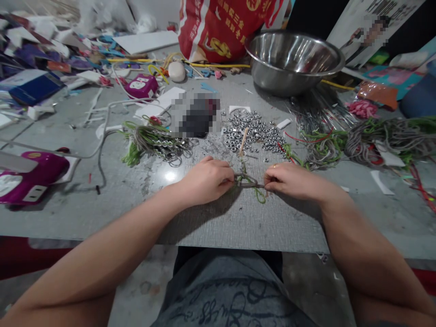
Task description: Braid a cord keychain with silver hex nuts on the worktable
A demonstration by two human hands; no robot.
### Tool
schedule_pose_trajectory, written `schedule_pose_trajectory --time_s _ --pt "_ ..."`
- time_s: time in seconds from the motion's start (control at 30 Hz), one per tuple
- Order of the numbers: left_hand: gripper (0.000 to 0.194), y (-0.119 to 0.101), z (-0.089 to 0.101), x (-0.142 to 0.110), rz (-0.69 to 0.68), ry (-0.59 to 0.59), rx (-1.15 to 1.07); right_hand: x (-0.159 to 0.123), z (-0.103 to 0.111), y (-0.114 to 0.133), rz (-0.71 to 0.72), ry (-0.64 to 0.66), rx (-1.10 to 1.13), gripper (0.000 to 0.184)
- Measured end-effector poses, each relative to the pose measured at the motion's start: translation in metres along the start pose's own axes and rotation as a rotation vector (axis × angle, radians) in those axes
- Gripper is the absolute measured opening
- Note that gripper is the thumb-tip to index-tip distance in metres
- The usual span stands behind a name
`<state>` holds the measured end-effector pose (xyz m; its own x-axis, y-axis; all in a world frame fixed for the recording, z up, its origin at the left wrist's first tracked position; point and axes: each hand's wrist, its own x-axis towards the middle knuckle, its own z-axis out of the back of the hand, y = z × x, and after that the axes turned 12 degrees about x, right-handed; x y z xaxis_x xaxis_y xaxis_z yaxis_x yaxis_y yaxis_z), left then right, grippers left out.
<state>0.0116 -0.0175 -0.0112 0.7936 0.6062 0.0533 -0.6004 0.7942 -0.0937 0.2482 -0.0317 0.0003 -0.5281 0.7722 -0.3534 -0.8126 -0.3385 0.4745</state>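
Between my two hands a grey and green cord [250, 181] is stretched just above the table, with a green loop hanging below it. My left hand [213, 179] is closed in a pinch on the cord's left part. On the other side my right hand [289, 181], with a ring on one finger, pinches the right part. Right behind the cord a small wooden stick [243, 141] stands up near a spread of shiny metal nuts [252, 129]. The fingertips partly hide the cord.
A bundle of finished-looking cords with metal nuts [156, 141] lies to the left. Loose grey-green cords [361, 143] lie right. A steel bowl [294, 63] and red bag [218, 32] stand behind. Purple power sockets [34, 175] and a white cable [107, 118] occupy the left.
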Motion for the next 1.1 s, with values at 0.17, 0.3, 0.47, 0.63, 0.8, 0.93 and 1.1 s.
schedule_pose_trajectory --time_s 0.17,0.3,0.47,0.63,0.8,0.93,1.1 --pt "0.012 0.0 -0.002 0.002 0.007 0.023 -0.053 -0.004 0.0 0.004 0.055 -0.218 0.042 0.009" --pt "0.01 -0.001 -0.006 0.003 0.01 0.004 -0.058 0.002 -0.011 0.017 0.288 -0.534 0.079 0.014" --pt "0.012 0.0 -0.009 0.002 -0.005 -0.021 -0.068 0.016 -0.032 0.023 0.366 -0.484 -0.012 0.016" --pt "0.014 0.003 -0.002 0.0 -0.01 0.005 -0.094 0.019 -0.036 0.019 0.346 -0.451 0.012 0.011" --pt "0.015 0.01 0.009 0.0 0.008 0.124 -0.02 0.019 -0.033 0.017 0.328 -0.414 0.071 0.008" --pt "0.014 0.011 0.012 -0.001 0.033 0.187 0.038 0.019 -0.031 0.017 0.331 -0.378 0.09 0.008" --pt "0.014 0.01 0.011 -0.001 0.046 0.194 0.05 0.01 -0.02 0.014 0.245 -0.373 0.169 0.016"
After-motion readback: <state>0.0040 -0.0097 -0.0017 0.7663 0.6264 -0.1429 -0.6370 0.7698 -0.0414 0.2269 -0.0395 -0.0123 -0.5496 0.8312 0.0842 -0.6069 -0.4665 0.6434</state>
